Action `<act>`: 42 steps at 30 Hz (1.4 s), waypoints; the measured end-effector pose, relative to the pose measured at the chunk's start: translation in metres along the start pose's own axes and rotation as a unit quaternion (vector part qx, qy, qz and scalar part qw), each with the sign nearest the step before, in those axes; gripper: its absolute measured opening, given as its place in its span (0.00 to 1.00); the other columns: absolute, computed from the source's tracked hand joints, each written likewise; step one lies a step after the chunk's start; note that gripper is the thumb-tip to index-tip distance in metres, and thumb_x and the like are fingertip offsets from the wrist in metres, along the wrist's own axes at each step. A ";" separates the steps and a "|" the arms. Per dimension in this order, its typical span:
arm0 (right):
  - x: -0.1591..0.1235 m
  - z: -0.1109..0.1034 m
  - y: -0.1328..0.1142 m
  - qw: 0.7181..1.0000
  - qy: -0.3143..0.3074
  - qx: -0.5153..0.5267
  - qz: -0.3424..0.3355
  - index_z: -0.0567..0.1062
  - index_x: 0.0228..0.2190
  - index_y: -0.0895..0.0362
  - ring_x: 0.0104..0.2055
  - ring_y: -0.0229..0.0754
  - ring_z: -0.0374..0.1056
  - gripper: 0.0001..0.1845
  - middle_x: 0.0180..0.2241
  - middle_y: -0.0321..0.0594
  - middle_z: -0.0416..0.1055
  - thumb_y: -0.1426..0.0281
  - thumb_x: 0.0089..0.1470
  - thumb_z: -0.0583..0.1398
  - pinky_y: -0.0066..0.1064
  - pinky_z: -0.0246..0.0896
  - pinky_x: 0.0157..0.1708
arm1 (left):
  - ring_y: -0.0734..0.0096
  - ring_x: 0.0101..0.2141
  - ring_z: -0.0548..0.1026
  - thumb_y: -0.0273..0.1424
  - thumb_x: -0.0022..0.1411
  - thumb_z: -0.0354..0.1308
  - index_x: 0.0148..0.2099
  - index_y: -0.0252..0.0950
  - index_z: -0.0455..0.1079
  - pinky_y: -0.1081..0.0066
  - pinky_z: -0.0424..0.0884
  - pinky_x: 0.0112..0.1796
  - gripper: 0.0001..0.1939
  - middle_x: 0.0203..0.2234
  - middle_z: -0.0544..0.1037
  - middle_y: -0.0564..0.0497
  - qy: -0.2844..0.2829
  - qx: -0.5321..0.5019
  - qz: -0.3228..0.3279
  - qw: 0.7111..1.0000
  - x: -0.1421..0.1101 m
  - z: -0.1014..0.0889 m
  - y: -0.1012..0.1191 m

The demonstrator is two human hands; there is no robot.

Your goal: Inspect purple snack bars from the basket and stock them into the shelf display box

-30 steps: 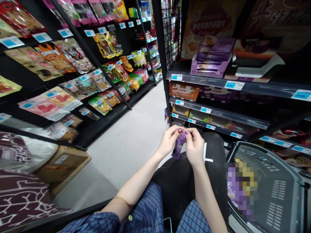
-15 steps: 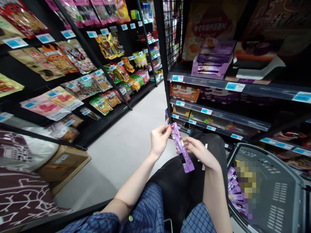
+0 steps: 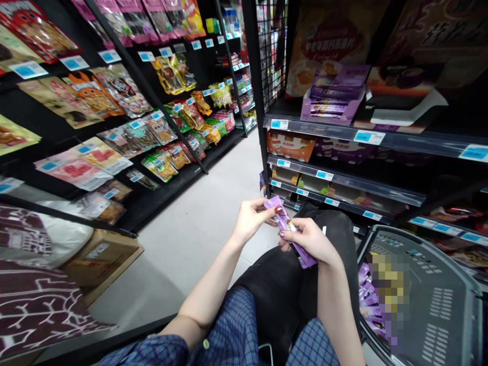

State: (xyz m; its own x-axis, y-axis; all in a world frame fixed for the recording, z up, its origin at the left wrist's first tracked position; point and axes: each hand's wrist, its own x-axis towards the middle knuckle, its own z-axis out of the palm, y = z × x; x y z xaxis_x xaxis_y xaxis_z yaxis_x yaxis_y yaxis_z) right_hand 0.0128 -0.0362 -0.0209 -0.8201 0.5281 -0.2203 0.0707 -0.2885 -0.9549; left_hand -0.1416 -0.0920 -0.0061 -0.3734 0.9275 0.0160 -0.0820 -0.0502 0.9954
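Aisle: pale floor tiles (image 3: pixel 179 218) are bordered by dark shelving hung with snack packets (image 3: pixel 91 94) on the left and by a stocked shelf unit (image 3: pixel 364 129) on the right.
Purple packet: the slim packet (image 3: pixel 285 220) is held aslant above the dark-clad lap, its upper end toward the left hand and its lower end projecting below the right.
Left hand: the upper part of the packet is pinched between the thumb and bent fingers of the left hand (image 3: pixel 249 219).
Right hand: the packet's middle is gripped by the right hand (image 3: pixel 314 241), with the thumb laid across its face; the fingers behind are partly hidden.
Grey basket: similar purple packets (image 3: pixel 369 300) are contained along the near left side of the basket (image 3: pixel 423 300), beside the right knee; yellowish contents next to them are obscured by pixelation.
Display box: purple sticks (image 3: pixel 330 96) are stacked in an open purple box (image 3: pixel 324 115) on the upper shelf.
Neighbouring box: a white flap is shown on the dark box (image 3: pixel 406 116) alongside; its interior cannot be made out.
Lower shelves: an orange carton (image 3: pixel 290 146) and purple cartons (image 3: pixel 348 151) are set side by side, above yellow and green boxes.
Floor, left: a brown cardboard box (image 3: pixel 102 256) is placed beside a white bag (image 3: pixel 49 236).
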 end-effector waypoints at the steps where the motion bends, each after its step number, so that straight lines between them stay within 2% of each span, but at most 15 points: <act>1: -0.001 -0.002 0.000 1.000 -0.006 -0.011 0.004 0.73 0.26 0.62 0.23 0.38 0.72 0.16 0.22 0.39 0.75 0.62 0.42 0.67 0.28 0.68 0.26 | 0.69 0.21 0.76 0.38 0.45 0.69 0.27 0.29 0.75 0.73 0.76 0.23 0.16 0.20 0.78 0.49 -0.015 -0.007 -0.015 1.000 0.000 -0.001 0.000; 3: -0.003 -0.008 0.000 0.999 -0.015 -0.033 0.013 0.73 0.28 0.62 0.23 0.38 0.72 0.15 0.23 0.39 0.75 0.62 0.44 0.66 0.28 0.68 0.26 | 0.69 0.21 0.77 0.37 0.46 0.69 0.27 0.28 0.75 0.73 0.77 0.23 0.15 0.20 0.78 0.48 -0.010 -0.019 -0.020 1.000 0.000 0.000 -0.002; 6: -0.013 -0.019 -0.003 0.995 -0.008 -0.095 0.021 0.74 0.30 0.61 0.24 0.37 0.72 0.13 0.25 0.40 0.76 0.62 0.47 0.64 0.27 0.67 0.26 | 0.68 0.22 0.78 0.36 0.48 0.68 0.27 0.28 0.75 0.72 0.77 0.23 0.14 0.21 0.79 0.48 0.035 -0.036 0.003 0.999 -0.001 -0.001 -0.003; 9: -0.026 -0.034 -0.004 0.989 0.044 -0.142 0.022 0.76 0.27 0.60 0.23 0.35 0.71 0.13 0.25 0.41 0.77 0.62 0.48 0.64 0.25 0.65 0.24 | 0.67 0.22 0.78 0.36 0.48 0.68 0.29 0.28 0.75 0.71 0.78 0.24 0.14 0.21 0.79 0.48 0.084 -0.069 0.029 0.994 -0.002 -0.005 0.000; 11: -0.031 -0.042 -0.004 0.988 0.104 -0.116 -0.008 0.76 0.26 0.60 0.23 0.36 0.70 0.13 0.24 0.40 0.76 0.62 0.46 0.65 0.25 0.65 0.24 | 0.66 0.23 0.79 0.35 0.47 0.68 0.30 0.28 0.74 0.69 0.79 0.25 0.13 0.22 0.79 0.48 0.094 -0.090 0.031 0.991 -0.002 -0.008 0.004; 14: -0.032 -0.049 -0.001 0.970 0.220 -0.013 -0.101 0.75 0.24 0.59 0.21 0.36 0.70 0.13 0.21 0.38 0.75 0.64 0.38 0.70 0.25 0.66 0.23 | 0.64 0.23 0.79 0.35 0.46 0.69 0.30 0.29 0.72 0.67 0.79 0.26 0.14 0.23 0.80 0.48 0.064 -0.093 0.008 0.994 -0.004 -0.011 0.008; 17: -0.029 -0.049 0.000 0.926 0.317 0.100 -0.180 0.73 0.22 0.57 0.18 0.33 0.66 0.15 0.19 0.34 0.72 0.67 0.32 0.72 0.24 0.65 0.19 | 0.63 0.21 0.79 0.34 0.45 0.70 0.30 0.29 0.72 0.67 0.79 0.24 0.14 0.21 0.79 0.47 0.015 -0.080 -0.022 0.996 -0.007 -0.009 0.010; 19: -0.027 -0.048 0.000 0.900 0.352 0.142 -0.215 0.73 0.22 0.57 0.17 0.31 0.64 0.16 0.19 0.32 0.71 0.67 0.31 0.73 0.22 0.63 0.17 | 0.63 0.20 0.79 0.33 0.45 0.70 0.30 0.29 0.72 0.68 0.79 0.24 0.14 0.20 0.79 0.47 -0.005 -0.085 -0.036 0.996 -0.009 -0.007 0.010; 23: -0.024 -0.045 -0.002 0.881 0.377 0.156 -0.240 0.74 0.23 0.57 0.16 0.30 0.62 0.15 0.19 0.32 0.70 0.65 0.32 0.72 0.22 0.62 0.15 | 0.62 0.21 0.79 0.32 0.44 0.70 0.32 0.30 0.72 0.69 0.78 0.23 0.15 0.22 0.80 0.47 -0.007 -0.115 -0.043 0.992 -0.012 -0.004 0.014; 28: -0.022 -0.045 -0.001 0.883 0.378 0.145 -0.238 0.75 0.24 0.57 0.14 0.31 0.62 0.15 0.18 0.33 0.70 0.62 0.36 0.70 0.25 0.61 0.16 | 0.61 0.20 0.79 0.31 0.43 0.70 0.36 0.30 0.73 0.67 0.79 0.23 0.17 0.24 0.81 0.46 0.001 -0.115 -0.035 0.993 -0.018 -0.003 0.020; 36: -0.018 -0.047 0.000 0.880 0.376 0.142 -0.251 0.74 0.24 0.58 0.15 0.31 0.60 0.15 0.18 0.32 0.68 0.61 0.39 0.68 0.24 0.55 0.14 | 0.60 0.24 0.80 0.31 0.48 0.68 0.42 0.31 0.73 0.65 0.80 0.26 0.18 0.29 0.82 0.43 -0.019 -0.087 0.000 0.996 -0.027 0.000 0.023; 39: -0.022 -0.044 -0.004 0.857 0.415 0.128 -0.278 0.72 0.24 0.58 0.15 0.29 0.58 0.13 0.18 0.31 0.66 0.62 0.43 0.66 0.22 0.49 0.14 | 0.60 0.24 0.80 0.31 0.47 0.69 0.42 0.30 0.73 0.66 0.79 0.27 0.19 0.29 0.82 0.43 -0.044 -0.101 -0.025 0.994 -0.020 -0.001 0.017; 42: -0.034 -0.031 -0.012 0.808 0.505 0.038 -0.303 0.70 0.22 0.58 0.15 0.30 0.56 0.14 0.16 0.30 0.63 0.61 0.48 0.63 0.24 0.46 0.14 | 0.60 0.25 0.80 0.31 0.45 0.70 0.41 0.30 0.72 0.67 0.79 0.28 0.20 0.27 0.81 0.44 -0.073 -0.135 -0.071 0.986 -0.006 -0.002 0.001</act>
State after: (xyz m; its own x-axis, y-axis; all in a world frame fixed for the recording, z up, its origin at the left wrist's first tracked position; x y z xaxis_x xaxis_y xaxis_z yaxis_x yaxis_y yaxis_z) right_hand 0.0572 -0.0257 -0.0086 0.1920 0.9616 0.1960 -0.2366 0.2392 -0.9417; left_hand -0.1411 -0.0987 -0.0053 -0.2052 0.9747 -0.0886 -0.3745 0.0054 0.9272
